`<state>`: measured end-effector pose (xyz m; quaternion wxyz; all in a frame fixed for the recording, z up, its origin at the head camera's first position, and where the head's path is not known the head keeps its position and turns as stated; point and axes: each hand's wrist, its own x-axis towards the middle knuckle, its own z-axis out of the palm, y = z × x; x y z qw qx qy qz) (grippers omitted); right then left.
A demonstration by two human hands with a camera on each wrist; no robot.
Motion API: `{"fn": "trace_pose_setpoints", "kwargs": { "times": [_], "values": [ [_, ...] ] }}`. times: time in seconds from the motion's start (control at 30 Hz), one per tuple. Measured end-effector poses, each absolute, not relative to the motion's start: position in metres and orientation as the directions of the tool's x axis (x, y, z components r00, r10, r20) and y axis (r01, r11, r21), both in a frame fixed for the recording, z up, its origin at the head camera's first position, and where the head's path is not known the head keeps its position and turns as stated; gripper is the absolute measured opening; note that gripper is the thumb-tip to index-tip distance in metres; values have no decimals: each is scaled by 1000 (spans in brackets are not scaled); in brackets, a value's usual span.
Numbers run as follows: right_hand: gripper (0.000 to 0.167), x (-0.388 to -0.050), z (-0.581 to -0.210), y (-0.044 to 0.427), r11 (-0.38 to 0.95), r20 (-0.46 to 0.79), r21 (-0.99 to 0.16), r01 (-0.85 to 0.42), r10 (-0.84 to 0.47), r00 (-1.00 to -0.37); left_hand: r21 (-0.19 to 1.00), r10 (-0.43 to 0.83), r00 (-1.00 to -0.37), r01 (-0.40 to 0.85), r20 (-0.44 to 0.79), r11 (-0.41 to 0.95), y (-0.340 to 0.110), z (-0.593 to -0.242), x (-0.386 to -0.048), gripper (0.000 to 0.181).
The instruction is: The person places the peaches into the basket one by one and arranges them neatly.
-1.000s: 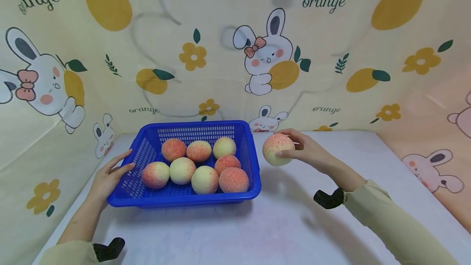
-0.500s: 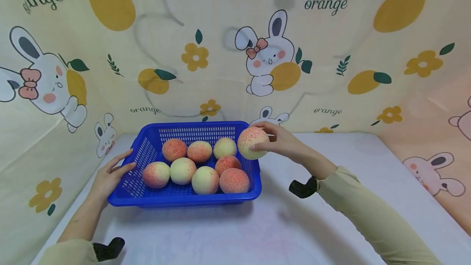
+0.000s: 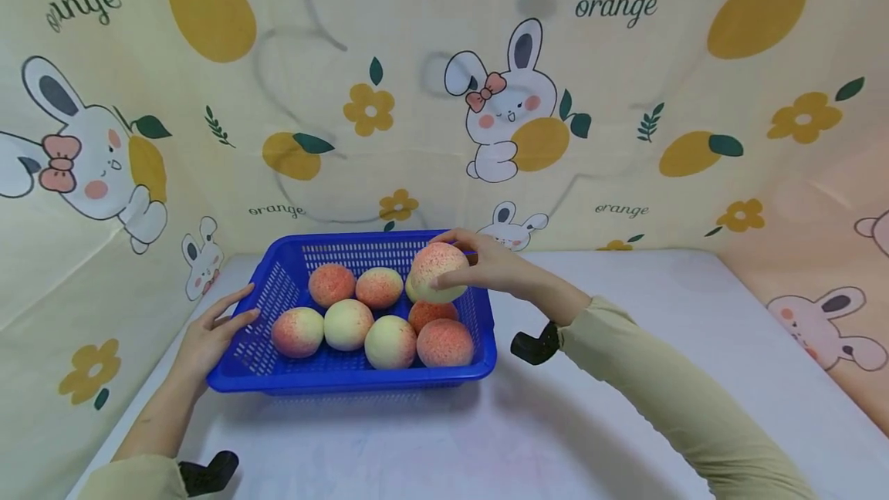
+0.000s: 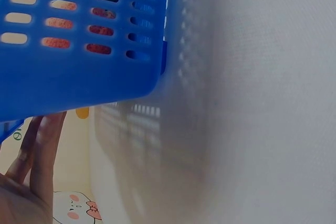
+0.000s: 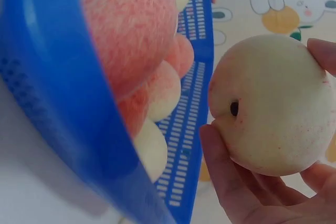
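My right hand (image 3: 496,265) holds a red-speckled, pale yellow peach (image 3: 439,271) above the right side of a blue plastic basket (image 3: 333,380). In the right wrist view, the thumb and fingers curve round this peach (image 5: 273,103), and its dark stem hole shows. Several yellow and red peaches, such as a pink one (image 3: 445,343), lie in the basket; the held one partly hides a yellow peach behind it. My left hand (image 3: 208,338) touches the basket's left rim with fairly straight fingers. Those fingers (image 4: 46,150) lie against the basket's outer side in the left wrist view.
The basket stands on a white-covered table (image 3: 556,423), towards its left and back. A patterned cloth (image 3: 410,29) with rabbits and oranges hangs behind and at both sides. Black straps with a stub (image 3: 536,343) sit on both wrists.
My right hand has carried the peach leftwards, from beside the basket to over its right side. The left hand and the basket have stayed in place.
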<state>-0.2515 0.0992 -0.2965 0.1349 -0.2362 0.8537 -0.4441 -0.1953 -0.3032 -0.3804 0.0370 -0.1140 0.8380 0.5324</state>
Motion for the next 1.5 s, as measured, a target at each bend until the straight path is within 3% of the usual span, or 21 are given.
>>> {"fn": "trace_pose_setpoints", "kwargs": {
  "times": [0.83,1.5],
  "values": [
    [53,-254,-299,24,504,-112,-798,-329,-662,-741,887,-145,-972,-230,-186,400,-301,-379,-196,67],
    [59,-250,-300,-16,533,-208,-703,-471,-787,-581,890,-153,-969,-238,-192,388,-301,-378,-195,66]
  ]
}}
